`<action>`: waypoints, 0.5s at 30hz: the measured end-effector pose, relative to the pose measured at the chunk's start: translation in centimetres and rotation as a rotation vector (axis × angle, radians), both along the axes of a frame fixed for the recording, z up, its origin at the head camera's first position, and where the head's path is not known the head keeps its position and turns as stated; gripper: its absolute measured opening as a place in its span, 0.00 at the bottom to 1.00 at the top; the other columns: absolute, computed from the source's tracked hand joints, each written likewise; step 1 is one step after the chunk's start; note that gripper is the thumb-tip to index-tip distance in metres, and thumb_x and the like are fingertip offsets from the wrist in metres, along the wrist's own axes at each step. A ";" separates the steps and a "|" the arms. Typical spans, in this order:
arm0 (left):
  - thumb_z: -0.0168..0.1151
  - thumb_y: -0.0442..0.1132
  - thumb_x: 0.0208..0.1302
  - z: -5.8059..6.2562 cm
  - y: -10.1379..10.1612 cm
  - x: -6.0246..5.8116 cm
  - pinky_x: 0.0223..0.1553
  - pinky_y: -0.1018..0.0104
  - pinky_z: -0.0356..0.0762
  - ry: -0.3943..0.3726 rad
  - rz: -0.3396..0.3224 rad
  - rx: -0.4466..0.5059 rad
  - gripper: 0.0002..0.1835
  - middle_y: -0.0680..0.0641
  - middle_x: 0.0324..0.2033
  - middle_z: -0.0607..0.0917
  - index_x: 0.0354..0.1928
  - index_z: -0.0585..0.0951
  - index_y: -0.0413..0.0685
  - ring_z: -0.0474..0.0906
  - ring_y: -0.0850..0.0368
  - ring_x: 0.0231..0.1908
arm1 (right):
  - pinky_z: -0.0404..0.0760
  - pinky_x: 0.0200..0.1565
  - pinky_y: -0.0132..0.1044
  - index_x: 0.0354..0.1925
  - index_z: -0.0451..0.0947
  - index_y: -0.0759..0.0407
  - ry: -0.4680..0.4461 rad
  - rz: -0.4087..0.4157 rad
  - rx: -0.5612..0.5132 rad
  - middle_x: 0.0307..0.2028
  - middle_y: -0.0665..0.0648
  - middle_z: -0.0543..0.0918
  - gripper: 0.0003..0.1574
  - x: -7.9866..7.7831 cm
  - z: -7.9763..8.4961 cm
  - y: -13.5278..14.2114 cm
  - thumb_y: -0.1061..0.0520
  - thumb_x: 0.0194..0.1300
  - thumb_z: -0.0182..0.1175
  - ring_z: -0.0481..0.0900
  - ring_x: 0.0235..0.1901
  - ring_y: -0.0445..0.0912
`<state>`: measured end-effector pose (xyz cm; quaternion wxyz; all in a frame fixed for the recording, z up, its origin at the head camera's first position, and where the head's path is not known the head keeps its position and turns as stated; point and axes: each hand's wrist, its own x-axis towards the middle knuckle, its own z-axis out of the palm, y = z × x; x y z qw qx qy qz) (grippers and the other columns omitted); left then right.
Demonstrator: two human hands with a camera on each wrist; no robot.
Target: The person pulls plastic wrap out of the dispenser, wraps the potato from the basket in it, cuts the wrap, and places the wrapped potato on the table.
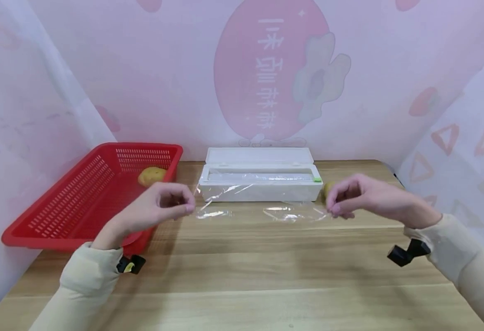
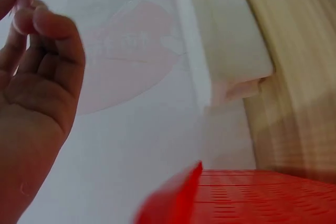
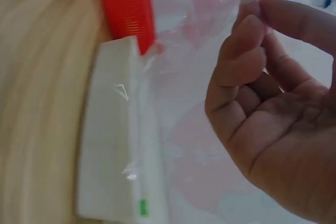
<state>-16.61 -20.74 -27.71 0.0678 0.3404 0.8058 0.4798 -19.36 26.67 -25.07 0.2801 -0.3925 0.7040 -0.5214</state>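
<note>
A sheet of clear plastic wrap (image 1: 283, 212) stretches between both hands, in front of a white wrap dispenser box (image 1: 262, 193). The left hand (image 1: 159, 204) pinches its left edge between thumb and fingers. At the opposite edge, the right hand (image 1: 366, 197) pinches the film the same way, its fingertips (image 3: 249, 9) meeting in the right wrist view. The box lid (image 1: 260, 156) is raised, and a roll of film (image 1: 262, 177) lies inside. A green tab (image 1: 317, 179) marks the box's right end.
At the left stands a red plastic basket (image 1: 64, 197) with a yellowish potato (image 1: 152, 175) inside. Another yellowish round thing (image 1: 328, 187) sits right of the box, partly hidden by the right hand. Everything stands on a wooden table (image 1: 267, 276), with a printed pink curtain (image 1: 163, 92) behind.
</note>
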 end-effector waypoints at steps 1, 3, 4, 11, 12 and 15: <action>0.63 0.34 0.67 -0.5 0.1 0.0 0.33 0.61 0.77 -0.016 -0.021 -0.034 0.03 0.46 0.31 0.81 0.37 0.82 0.51 0.75 0.50 0.31 | 0.75 0.30 0.35 0.40 0.78 0.73 -0.015 -0.003 0.034 0.30 0.65 0.77 0.05 -0.1 -0.9 0.0 0.69 0.69 0.57 0.72 0.26 0.46; 0.64 0.35 0.67 -1.6 0.4 -0.1 0.33 0.61 0.77 -0.042 -0.066 -0.098 0.03 0.47 0.30 0.81 0.36 0.82 0.53 0.75 0.52 0.31 | 0.77 0.31 0.35 0.41 0.78 0.72 -0.053 -0.008 0.101 0.30 0.65 0.78 0.07 -0.2 -2.5 -0.1 0.66 0.69 0.58 0.74 0.27 0.45; 0.64 0.35 0.67 -2.1 0.6 -0.2 0.34 0.61 0.77 -0.054 -0.090 -0.128 0.04 0.48 0.30 0.82 0.36 0.82 0.54 0.76 0.53 0.31 | 0.78 0.32 0.36 0.41 0.78 0.73 -0.072 -0.008 0.123 0.30 0.65 0.78 0.08 -0.3 -3.2 -0.1 0.66 0.68 0.59 0.75 0.28 0.45; 0.66 0.40 0.66 -5.4 1.7 -0.6 0.35 0.62 0.78 -0.064 -0.143 -0.254 0.03 0.54 0.28 0.83 0.33 0.83 0.56 0.77 0.58 0.31 | 0.82 0.39 0.40 0.43 0.75 0.80 -0.360 -0.148 0.157 0.33 0.62 0.81 0.16 -0.6 -6.9 -0.5 0.63 0.70 0.58 0.80 0.31 0.48; 0.66 0.40 0.66 -5.6 1.7 -0.5 0.35 0.63 0.78 -0.075 -0.148 -0.255 0.03 0.54 0.28 0.83 0.33 0.83 0.56 0.77 0.58 0.31 | 0.82 0.38 0.40 0.43 0.75 0.80 -0.399 -0.175 0.148 0.33 0.62 0.82 0.17 -0.5 -7.4 -0.5 0.62 0.71 0.57 0.80 0.31 0.48; 0.66 0.39 0.65 -5.8 1.8 -0.2 0.35 0.63 0.78 -0.111 -0.159 -0.275 0.03 0.54 0.28 0.83 0.32 0.84 0.57 0.78 0.57 0.31 | 0.82 0.36 0.39 0.43 0.75 0.81 -0.439 -0.254 0.153 0.32 0.63 0.83 0.18 -0.2 -8.5 -0.7 0.61 0.73 0.55 0.82 0.30 0.48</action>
